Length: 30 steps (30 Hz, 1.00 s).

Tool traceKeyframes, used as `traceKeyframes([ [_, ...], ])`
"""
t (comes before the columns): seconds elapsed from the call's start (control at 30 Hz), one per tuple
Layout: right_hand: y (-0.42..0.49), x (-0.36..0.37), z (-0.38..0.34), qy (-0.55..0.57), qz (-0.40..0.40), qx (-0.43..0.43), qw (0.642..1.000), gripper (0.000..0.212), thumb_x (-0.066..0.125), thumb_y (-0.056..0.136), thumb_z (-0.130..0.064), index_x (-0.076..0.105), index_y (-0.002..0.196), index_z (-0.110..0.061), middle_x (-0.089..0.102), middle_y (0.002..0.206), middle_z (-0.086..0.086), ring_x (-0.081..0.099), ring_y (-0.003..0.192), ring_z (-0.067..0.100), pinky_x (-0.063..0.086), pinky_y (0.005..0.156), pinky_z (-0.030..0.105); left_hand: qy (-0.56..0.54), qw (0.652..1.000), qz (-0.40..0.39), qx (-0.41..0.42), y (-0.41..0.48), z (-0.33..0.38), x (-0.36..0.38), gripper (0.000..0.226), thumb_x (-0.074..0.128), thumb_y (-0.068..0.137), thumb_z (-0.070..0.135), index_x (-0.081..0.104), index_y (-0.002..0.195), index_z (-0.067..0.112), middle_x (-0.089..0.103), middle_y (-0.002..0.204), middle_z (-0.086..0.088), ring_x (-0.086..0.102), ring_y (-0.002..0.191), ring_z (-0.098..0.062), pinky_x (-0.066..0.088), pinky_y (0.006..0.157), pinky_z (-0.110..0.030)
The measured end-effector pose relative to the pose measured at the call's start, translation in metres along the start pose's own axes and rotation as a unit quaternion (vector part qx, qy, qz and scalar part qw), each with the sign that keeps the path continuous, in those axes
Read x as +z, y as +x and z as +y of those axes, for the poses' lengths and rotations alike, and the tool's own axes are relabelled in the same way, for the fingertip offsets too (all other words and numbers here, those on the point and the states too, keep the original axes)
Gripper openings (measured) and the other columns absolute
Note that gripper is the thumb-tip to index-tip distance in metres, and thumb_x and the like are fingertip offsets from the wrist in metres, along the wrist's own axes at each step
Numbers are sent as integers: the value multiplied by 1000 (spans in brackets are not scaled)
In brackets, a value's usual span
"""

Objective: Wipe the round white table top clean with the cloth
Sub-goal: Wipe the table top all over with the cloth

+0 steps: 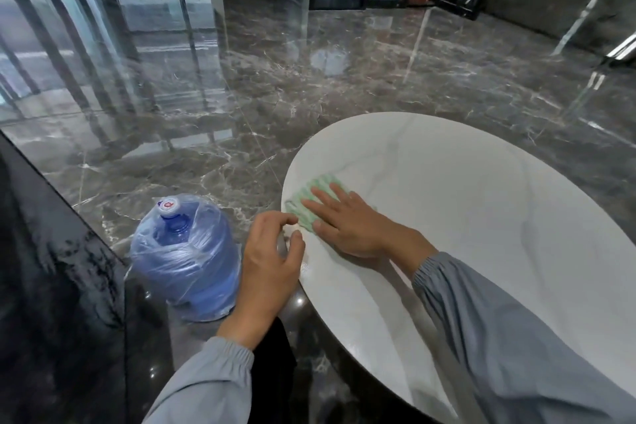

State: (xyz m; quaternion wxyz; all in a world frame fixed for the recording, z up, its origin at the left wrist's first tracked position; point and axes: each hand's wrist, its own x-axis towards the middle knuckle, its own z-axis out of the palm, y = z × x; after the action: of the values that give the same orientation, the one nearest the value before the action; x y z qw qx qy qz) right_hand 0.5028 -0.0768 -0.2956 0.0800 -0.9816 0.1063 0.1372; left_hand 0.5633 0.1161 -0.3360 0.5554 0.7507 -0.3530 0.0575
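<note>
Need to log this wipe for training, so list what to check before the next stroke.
1. Right hand flat on the cloth: ok.
2. Cloth lying on the table top, near its left rim: ok.
3. Table top ahead free of objects: ok.
4. Left hand at the rim, holding nothing: ok.
5. Water jug on the floor, apart from the table: ok.
6. Dirt remaining on the top: cannot tell.

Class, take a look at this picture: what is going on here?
A person is wiping the round white table top. The right hand presses flat on a green cloth near its left edge. The left hand sits by the rim, fingers loosely curled, holding nothing. A plastic-wrapped water bottle stands on the floor nearby.
</note>
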Motion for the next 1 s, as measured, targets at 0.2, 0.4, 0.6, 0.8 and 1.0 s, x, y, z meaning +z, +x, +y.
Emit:
traceKeyframes([
  [0.2, -109, 30, -40, 19, 0, -56, 998, 55, 16, 111, -54, -3, 162, -49, -20, 170, -17, -34, 152, 14, -17, 124, 39, -23, 1000, -14, -11, -10, 10, -6, 17, 61, 93, 15, 64, 108, 21, 56, 111, 5, 60, 104, -10, 49, 93, -25],
  [0.4, -193, 46, -48, 51, -55, -8, 997, 53, 17, 110, -57, -8, 158, -57, -30, 163, -26, -43, 144, 4, -24, 121, 36, -19, 998, -61, 12, -26, 14, 0, 18, 61, 93, 11, 65, 109, 16, 56, 111, 1, 57, 104, -3, 44, 90, -14],
  [0.6, -139, 52, -77, 20, 21, 70, 997, 60, 17, 110, -54, -6, 163, -42, -18, 172, -8, -29, 155, 24, -11, 126, 51, -16, 993, -105, 45, -28, 15, -4, 21, 61, 92, 12, 66, 112, 13, 58, 117, 1, 56, 111, 0, 38, 96, -9],
  [0.8, -172, 70, -92, 62, 75, 122, 988, 59, 17, 111, -53, -3, 164, -39, -17, 171, -12, -26, 156, 19, -9, 127, 45, -17, 988, -130, 83, -37, 23, 3, 15, 64, 96, 10, 68, 111, 13, 61, 113, 3, 63, 106, -14, 45, 95, -15],
  [1.0, -261, 81, -74, 77, 16, 318, 945, 64, 12, 106, -63, -3, 164, -40, -18, 171, -9, -24, 156, 19, 0, 128, 42, 2, 970, -184, 161, -53, 33, 25, 24, 59, 98, 24, 73, 111, 10, 63, 128, -5, 57, 126, -19, 36, 111, -18],
])
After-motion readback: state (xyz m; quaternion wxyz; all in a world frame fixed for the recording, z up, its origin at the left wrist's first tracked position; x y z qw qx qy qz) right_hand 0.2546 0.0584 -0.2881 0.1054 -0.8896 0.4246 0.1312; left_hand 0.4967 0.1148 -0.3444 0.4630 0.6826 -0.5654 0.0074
